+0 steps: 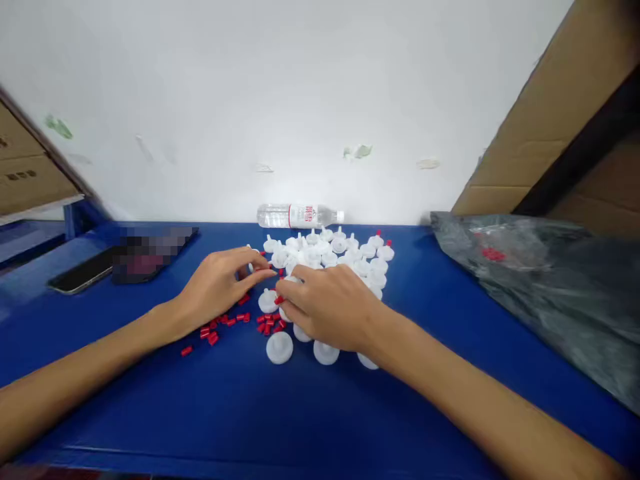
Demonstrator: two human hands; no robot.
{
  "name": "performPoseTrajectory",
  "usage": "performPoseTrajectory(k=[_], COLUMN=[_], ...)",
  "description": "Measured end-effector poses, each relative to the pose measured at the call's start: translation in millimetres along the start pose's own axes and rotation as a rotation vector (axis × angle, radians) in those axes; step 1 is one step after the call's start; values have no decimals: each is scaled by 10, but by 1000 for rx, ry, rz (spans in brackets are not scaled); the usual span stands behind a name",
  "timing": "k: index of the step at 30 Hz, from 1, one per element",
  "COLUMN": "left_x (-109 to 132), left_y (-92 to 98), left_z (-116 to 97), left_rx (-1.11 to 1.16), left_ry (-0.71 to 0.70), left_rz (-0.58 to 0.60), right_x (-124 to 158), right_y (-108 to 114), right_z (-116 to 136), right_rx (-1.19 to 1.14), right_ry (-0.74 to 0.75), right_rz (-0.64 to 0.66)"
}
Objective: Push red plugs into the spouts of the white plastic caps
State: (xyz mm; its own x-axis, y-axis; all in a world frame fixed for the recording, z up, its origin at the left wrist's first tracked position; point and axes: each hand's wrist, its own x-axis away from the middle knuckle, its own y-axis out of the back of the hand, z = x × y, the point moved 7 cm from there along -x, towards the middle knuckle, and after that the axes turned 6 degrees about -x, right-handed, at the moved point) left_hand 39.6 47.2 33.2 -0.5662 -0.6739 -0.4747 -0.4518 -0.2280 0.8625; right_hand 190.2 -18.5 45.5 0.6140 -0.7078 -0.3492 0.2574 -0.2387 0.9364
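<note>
With the pile as the dial's centre, a shiny black rectangular phone (87,270) lies at nine o'clock. Small red plastic cylindrical caps (213,338) scatter at eight o'clock, below the left hand (260,270), whose thumb and fingers curve nearly together; whether they grip anything I cannot tell. A clear plastic bottle (275,215), its contents unclear, lies sideways at twelve. The right hand (286,298) pinches one red cap over the white plastic spouted discs (313,257) piled centrally. At three, a clear plastic bag (520,243) containing red pieces (493,254) rests on grey plastic sheeting (560,313).
</note>
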Motion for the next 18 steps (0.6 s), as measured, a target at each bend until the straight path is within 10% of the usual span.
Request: performPoseTrajectory(k=[18], left_x=[101], left_y=[347], left_z=[-241], left_rx=[21], left_ry=[-158], left_rz=[-381], right_x=[18], right_y=[145], right_z=[2], right_rx=[-15], right_ry=[-50], right_rz=[-165])
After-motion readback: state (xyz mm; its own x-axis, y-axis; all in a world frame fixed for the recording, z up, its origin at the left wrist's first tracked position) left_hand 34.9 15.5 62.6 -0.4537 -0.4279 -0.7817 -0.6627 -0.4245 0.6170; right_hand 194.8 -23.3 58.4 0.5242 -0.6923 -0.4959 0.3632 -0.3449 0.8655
